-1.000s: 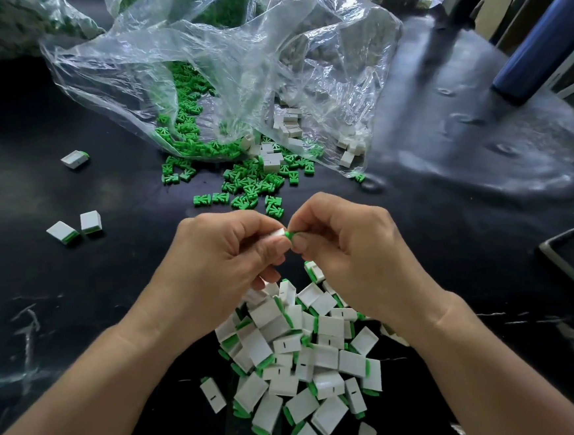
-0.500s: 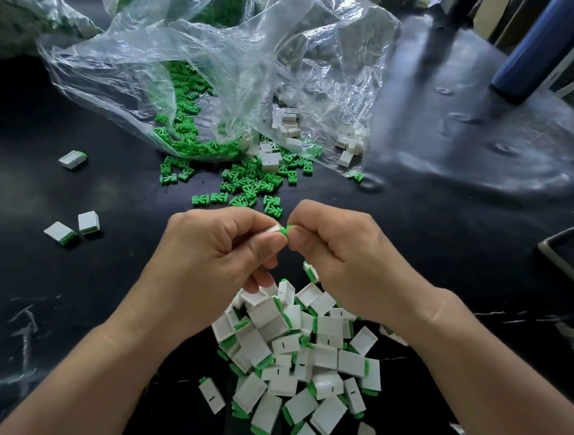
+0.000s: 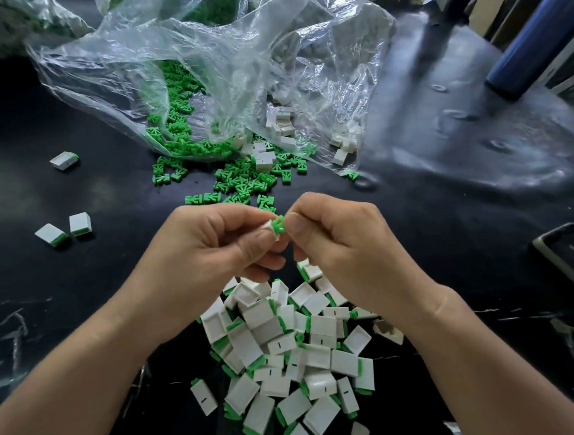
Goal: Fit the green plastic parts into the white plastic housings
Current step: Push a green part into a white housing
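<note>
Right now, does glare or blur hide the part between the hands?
Head view: no, the green part and white housing between left hand and right hand read clearly; glare washes the black table at right and the clear bag; frame edges bow from the wide lens.

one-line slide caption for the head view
Left hand holds a white housing; right hand pinches a green part at its opening.

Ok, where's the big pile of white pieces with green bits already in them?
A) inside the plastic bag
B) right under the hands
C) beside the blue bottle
B: the pile of fitted housings lies on the black table just below the left hand and right hand.
</note>
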Demonstrator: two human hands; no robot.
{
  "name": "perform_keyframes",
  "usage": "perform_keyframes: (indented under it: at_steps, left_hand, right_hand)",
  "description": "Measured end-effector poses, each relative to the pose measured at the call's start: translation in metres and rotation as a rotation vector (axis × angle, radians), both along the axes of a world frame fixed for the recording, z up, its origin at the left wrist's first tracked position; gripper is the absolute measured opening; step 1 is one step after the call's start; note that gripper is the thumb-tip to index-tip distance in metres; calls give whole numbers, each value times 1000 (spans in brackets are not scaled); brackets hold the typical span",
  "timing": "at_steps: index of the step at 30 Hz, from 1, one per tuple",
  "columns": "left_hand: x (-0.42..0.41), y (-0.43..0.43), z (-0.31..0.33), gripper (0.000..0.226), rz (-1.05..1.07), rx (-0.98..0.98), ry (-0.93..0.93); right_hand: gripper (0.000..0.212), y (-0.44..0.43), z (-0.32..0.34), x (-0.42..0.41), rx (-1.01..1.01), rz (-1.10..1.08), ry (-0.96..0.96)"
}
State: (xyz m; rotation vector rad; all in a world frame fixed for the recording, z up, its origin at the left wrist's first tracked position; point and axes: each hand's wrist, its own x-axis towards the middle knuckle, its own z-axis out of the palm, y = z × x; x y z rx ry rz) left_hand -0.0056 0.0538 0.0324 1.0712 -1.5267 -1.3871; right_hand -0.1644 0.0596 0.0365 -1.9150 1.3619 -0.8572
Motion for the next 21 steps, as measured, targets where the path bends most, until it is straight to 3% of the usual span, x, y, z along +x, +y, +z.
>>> perform_keyframes:
  at_steps: [4,7,11,21]
  left_hand:
    - [0,0,-1,25,27,-64,7]
    - [-1,2,-1,28,39,-151,1]
    - [-1,1,-2,34,88,-158,42]
    - [1,0,-3,19,63,-144,48]
  right_hand:
    - [52,-4,2,-3,355,-43,-306]
    - [58,-4,2,2,589,122,-457]
    - [62,-2,3,4,665,214,-528]
    - [57,-2,0,9,745,236,-654]
